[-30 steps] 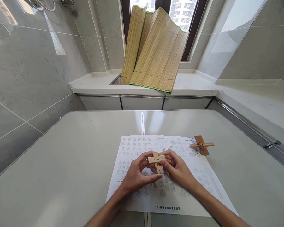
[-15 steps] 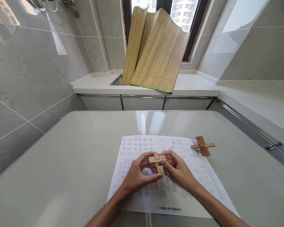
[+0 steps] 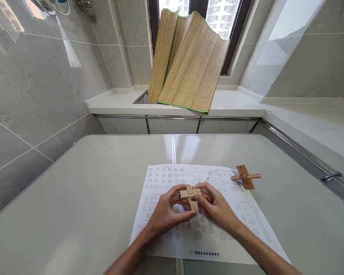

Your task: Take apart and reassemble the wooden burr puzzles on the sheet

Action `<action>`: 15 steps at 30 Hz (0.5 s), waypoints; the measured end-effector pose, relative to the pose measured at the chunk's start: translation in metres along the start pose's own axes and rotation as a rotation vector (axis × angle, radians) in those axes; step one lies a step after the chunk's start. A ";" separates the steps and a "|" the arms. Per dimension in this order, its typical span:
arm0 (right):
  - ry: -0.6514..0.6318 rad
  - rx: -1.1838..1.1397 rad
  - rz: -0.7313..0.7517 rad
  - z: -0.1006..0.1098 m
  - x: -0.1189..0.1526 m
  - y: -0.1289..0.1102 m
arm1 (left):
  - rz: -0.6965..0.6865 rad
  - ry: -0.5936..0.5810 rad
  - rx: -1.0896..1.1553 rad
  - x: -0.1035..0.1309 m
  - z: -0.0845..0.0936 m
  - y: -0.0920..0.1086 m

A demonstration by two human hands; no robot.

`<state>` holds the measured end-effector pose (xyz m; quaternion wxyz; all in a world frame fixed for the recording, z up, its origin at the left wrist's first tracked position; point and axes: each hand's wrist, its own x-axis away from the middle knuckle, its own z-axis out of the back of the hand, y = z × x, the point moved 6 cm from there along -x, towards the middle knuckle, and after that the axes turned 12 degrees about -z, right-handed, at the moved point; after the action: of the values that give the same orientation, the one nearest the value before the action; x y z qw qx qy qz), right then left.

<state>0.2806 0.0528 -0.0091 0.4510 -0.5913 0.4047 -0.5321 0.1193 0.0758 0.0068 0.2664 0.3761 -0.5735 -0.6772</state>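
Above the near half of a broad white printed paper sheet point(image 3: 232, 252), a pale, blocky wooden cross-shaped assembly point(image 3: 189, 193) is held between both hands. Last half second: no clear change in hold or in how the pieces sit. Reads as a steadying or looking-over moment rather than a piece being shifted; my judgement only.

Left hand point(image 3: 164, 214): grip closed on the assembly, fingers curled around its left side and behind, thumb point(image 3: 186, 217) reaching under to the lower end of the upright part. Right hand point(image 3: 219, 208): grip also closed on it, thumb point(image 3: 202, 199) pressed to the right end of the crossbar, other fingers behind. Exact fingertip contacts there hidden. Forearms come in from the near edge, angled inward; wrists low, hands facing each other.

Crossbar lies nearly level, upright part running toward the left thumb. Cannot tell whether the joints are fully seated.

At the sheet's far right corner, a reddish-brown flat wooden plate crossed by thin rods point(image 3: 249, 184), partly on paper, partly on the glossy pale surface point(image 3: 74, 210), apart from both hands.
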 end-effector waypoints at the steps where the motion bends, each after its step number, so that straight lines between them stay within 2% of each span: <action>1: -0.002 -0.007 0.002 0.000 0.000 0.000 | 0.000 0.000 0.000 0.000 0.000 0.000; 15: -0.006 -0.019 -0.004 0.000 0.000 0.003 | -0.010 -0.009 -0.023 0.000 -0.001 0.002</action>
<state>0.2809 0.0524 -0.0122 0.4457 -0.5980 0.4072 -0.5272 0.1198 0.0752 0.0093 0.2648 0.3727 -0.5649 -0.6869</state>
